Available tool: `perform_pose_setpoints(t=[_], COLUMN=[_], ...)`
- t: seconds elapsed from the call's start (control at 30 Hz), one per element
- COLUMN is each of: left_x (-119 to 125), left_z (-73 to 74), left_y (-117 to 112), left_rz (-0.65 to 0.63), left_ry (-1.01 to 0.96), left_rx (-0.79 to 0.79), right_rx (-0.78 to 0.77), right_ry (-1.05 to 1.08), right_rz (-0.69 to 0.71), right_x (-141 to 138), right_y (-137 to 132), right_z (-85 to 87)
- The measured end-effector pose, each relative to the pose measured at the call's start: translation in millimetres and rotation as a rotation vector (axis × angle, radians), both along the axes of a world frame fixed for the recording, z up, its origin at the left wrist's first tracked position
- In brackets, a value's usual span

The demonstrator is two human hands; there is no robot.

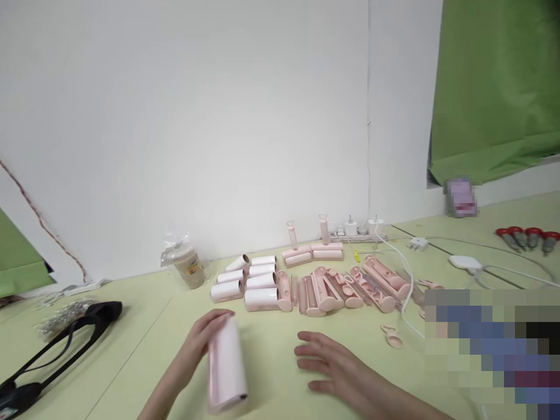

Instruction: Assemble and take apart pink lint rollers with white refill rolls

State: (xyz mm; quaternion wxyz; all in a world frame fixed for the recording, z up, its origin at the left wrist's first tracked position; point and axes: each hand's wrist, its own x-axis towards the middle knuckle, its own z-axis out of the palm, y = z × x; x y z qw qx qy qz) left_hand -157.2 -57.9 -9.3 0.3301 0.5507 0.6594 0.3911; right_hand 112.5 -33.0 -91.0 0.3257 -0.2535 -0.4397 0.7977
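Note:
My left hand (pixel 195 345) grips the far end of a pink lint roller head (pixel 230 364) with a white sticky roll in it. The roller is lifted near the table's front, its near end towards me. To the right, my right hand (pixel 335 367) hovers over the table with its fingers spread, holding nothing. Beyond my hands lie several white paper rolls (pixel 261 298). Next to them is a row of pink plastic casings (pixel 326 289), some with clear parts. A loose pink hook-like part (pixel 392 336) lies to the right.
Two pink lint rollers with upright handles (pixel 324 230) stand by the wall. A power strip (pixel 359 237) and white cables (pixel 405 265) are at the back right. A plastic-wrapped tub (pixel 188 265) and a black strap-like object (pixel 94 324) are left. Red-handled tools (pixel 531 236) lie far right.

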Motion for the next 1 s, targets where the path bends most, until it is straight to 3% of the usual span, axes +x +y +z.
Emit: perform_pose_setpoints(t=[0.07, 0.13, 0.3, 0.4, 0.47, 0.6, 0.8, 0.9, 1.0], left_x=[31.7, 63.7, 123.2, 135.4, 133.8, 117.8, 95.1, 79.8, 55.0], left_z=[10.1, 12.1, 4.1, 3.5, 6.4, 13.8, 13.3, 0.5, -27.2], left_y=[16.8, 38.2, 83.5, 97.0, 101.0, 98.8, 79.3, 62.0, 43.9], left_rz=[-0.159, -0.336, -0.615, -0.664, -0.66, -0.588, -0.427, -0.303, -0.147], left_ry=[0.116, 0.19, 0.289, 0.348, 0.353, 0.29, 0.162, 0.017, -0.191], left_rx=[-0.076, -0.135, -0.23, -0.185, -0.132, -0.066, -0.02, 0.021, 0.123], right_rx=[-0.186, -0.28, -0.369, -0.45, -0.469, -0.474, -0.65, -0.663, -0.66], right_ry=[0.117, 0.163, 0.099, 0.216, 0.286, 0.373, 0.389, 0.367, 0.333], right_rz=[0.109, 0.163, -0.019, 0.013, 0.044, -0.028, -0.072, -0.097, -0.16], right_x=[-1.4, -2.4, -6.5, -8.4, -9.2, -8.2, -3.0, -3.5, -3.5], right_y=[-0.9, -1.8, -1.4, 1.9, 4.1, 6.5, 9.8, 10.6, 11.8], right_z=[1.7, 3.4, -1.6, -5.3, -7.1, -9.3, -8.8, -8.1, -5.0])
